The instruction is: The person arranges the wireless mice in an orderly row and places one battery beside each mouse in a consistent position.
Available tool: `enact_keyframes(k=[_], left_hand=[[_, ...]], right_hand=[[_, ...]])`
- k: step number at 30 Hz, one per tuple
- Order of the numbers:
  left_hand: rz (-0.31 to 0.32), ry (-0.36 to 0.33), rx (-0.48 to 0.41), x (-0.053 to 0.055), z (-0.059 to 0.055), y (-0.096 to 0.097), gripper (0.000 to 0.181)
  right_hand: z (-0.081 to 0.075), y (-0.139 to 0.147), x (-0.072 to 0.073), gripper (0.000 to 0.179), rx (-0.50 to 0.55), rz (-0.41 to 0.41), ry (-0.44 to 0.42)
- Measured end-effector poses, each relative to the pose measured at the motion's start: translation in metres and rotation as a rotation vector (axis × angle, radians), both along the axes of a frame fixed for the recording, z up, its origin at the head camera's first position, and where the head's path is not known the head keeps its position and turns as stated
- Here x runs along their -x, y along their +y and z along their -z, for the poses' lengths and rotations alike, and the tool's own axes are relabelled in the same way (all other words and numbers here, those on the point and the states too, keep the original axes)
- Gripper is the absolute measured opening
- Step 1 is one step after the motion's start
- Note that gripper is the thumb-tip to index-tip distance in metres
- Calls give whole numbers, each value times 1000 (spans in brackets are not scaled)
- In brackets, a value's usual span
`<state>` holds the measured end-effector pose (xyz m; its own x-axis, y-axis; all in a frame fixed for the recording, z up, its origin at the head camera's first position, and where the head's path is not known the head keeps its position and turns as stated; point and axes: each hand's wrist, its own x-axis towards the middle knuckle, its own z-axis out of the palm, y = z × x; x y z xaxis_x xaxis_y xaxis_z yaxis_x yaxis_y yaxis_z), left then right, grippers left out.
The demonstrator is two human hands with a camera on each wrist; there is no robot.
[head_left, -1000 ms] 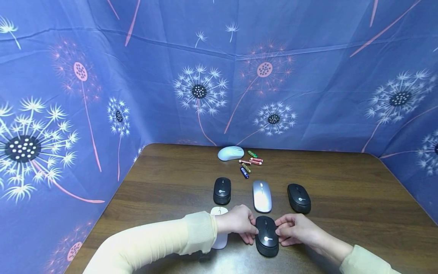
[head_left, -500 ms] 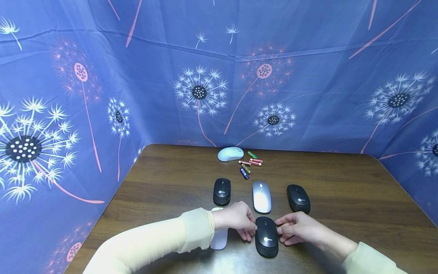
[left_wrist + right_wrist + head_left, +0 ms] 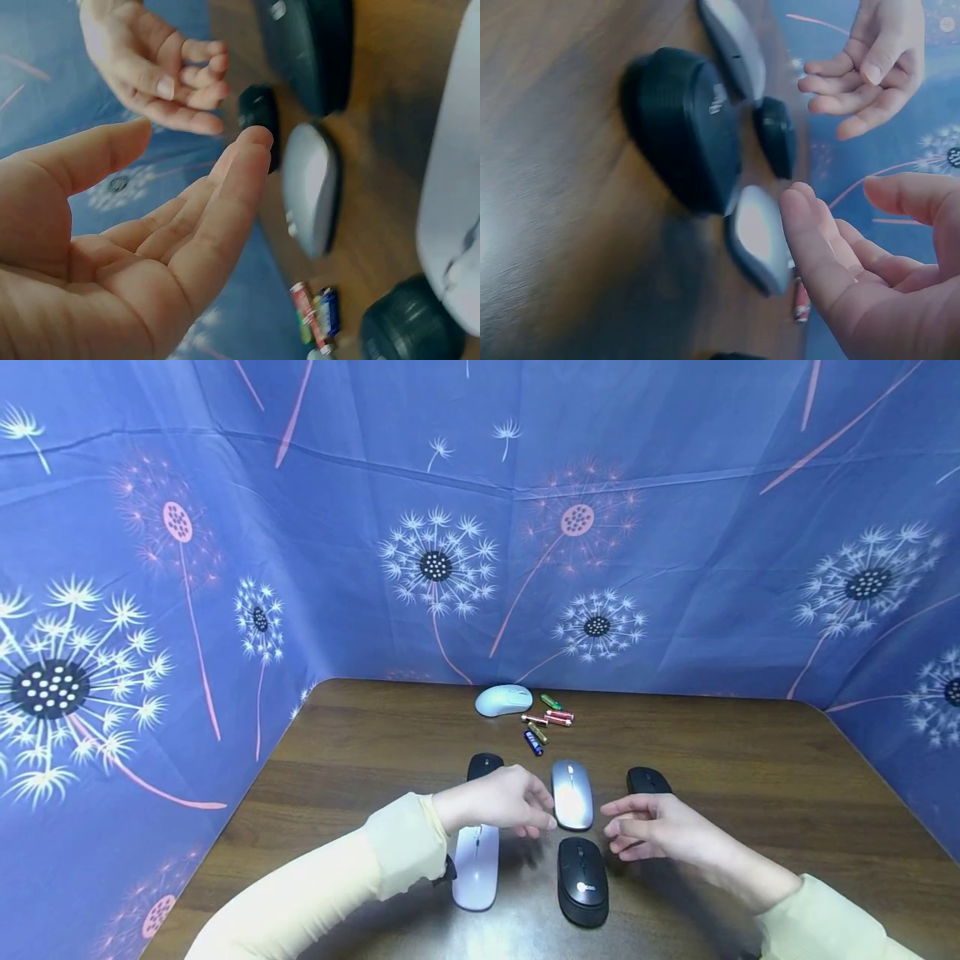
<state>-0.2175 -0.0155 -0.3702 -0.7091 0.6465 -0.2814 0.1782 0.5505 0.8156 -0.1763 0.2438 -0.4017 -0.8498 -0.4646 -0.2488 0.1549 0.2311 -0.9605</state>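
- Worktop [image 3: 337,793]: brown, darker wood grain.
- Cloth [image 3: 712,543] beyond the far edge: blue, white and pink dandelions.
- Far-edge mouse [image 3: 503,701]: bluish white.
- Batteries [image 3: 535,720] beside it: red, green, gold, blue.
- Middle mouse [image 3: 572,795]: silver.
- White mouse [image 3: 476,868] toward the near edge.
- Black mouse [image 3: 582,881] beside it: white lettering.
- Sleeves [image 3: 352,881]: cream.

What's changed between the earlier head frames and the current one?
The left hand and right hand have let go of the front black mouse and moved up and forward, now on either side of the silver mouse. Both mice and the batteries stayed in place.
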Motion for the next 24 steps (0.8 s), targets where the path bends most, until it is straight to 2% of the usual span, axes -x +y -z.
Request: enact_keyframes(k=[9,19,24], left_hand=[[-18,39,-43,16,-17,-15,22],[-45,62,-72,37,-33,-29,25],[-73,86,-87,49,-37,-34,29]], right_hand=[[-21,-14,9,52,36,32,46],[-37,-37,22,47,101,61,93],[-41,-51,33,42,100,109,88]])
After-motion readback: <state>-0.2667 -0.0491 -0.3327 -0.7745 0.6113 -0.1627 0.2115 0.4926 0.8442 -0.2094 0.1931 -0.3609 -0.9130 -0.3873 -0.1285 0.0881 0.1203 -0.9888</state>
